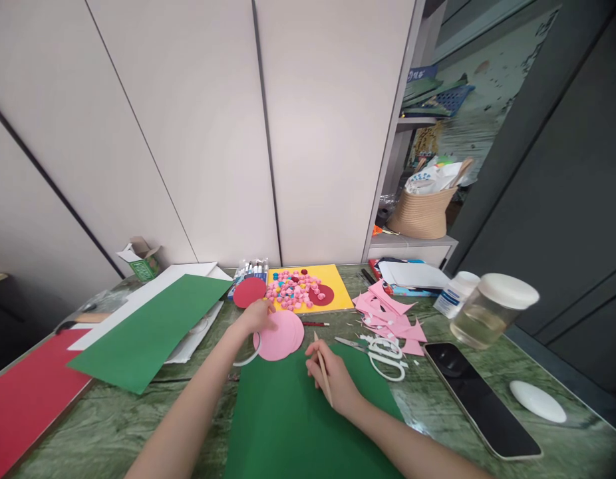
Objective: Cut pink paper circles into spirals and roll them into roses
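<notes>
My right hand (332, 382) is closed around a wooden pencil (325, 379), its tip pointing up and away from me. Under that hand lies a large sheet of dark green paper (288, 419). My left hand (257, 317) reaches to a small stack of pink paper circles (284, 338), its fingers apart at the upper left edge; part of them is hidden. A white ring (248, 359) shows beside the left wrist. Just beyond that hand is a red paper circle (249, 292). White-handled scissors (388, 364) rest right of my right hand.
Pink paper scraps (388, 316) lie right of centre. Many pink beads or balls (294, 290) cover a yellow sheet (338, 286) at the back. On the right are a phone (480, 399), a lidded jar (490, 316) and a white bottle (456, 295). Green paper (153, 332) lies left.
</notes>
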### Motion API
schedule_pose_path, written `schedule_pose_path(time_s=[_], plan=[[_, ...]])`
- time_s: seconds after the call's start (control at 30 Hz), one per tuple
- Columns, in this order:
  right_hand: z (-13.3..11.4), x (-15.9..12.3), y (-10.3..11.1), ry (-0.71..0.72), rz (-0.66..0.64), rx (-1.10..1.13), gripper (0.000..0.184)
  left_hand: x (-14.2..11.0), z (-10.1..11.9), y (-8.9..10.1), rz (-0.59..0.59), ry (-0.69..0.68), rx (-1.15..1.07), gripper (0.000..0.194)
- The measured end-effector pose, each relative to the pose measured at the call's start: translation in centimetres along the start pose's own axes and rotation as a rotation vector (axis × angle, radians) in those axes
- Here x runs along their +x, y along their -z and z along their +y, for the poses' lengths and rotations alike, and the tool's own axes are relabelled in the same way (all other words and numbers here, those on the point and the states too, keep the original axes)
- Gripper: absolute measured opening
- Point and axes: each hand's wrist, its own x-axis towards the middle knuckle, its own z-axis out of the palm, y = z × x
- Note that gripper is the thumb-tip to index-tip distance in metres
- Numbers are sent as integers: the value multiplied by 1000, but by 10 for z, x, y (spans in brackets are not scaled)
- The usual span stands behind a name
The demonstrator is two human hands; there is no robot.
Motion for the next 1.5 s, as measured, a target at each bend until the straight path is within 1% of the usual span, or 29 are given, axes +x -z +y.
schedule_pose_path(time_s=[0.3, 0.5, 0.73, 0.93, 1.17, 1.5], plan=[[-3, 1, 1, -8, -6, -19, 9, -4, 10, -2, 65, 48, 133, 33], [-2, 1, 0, -6, -8, -18, 9, -5, 11, -3, 82, 65, 153, 33], [2, 1, 0, -5, -15, -17, 9, 2, 1, -8, 108, 54, 102, 33], [4, 3, 0, -2, -21, -22, 9, 3, -7, -5, 132, 2, -2, 31], [2, 2, -1, -7, -25, -30, 10, 5, -9, -6, 175, -24, -76, 30], [-1, 1, -1, -23, -25, -33, 8, 8, -12, -8, 164, -7, -113, 31]])
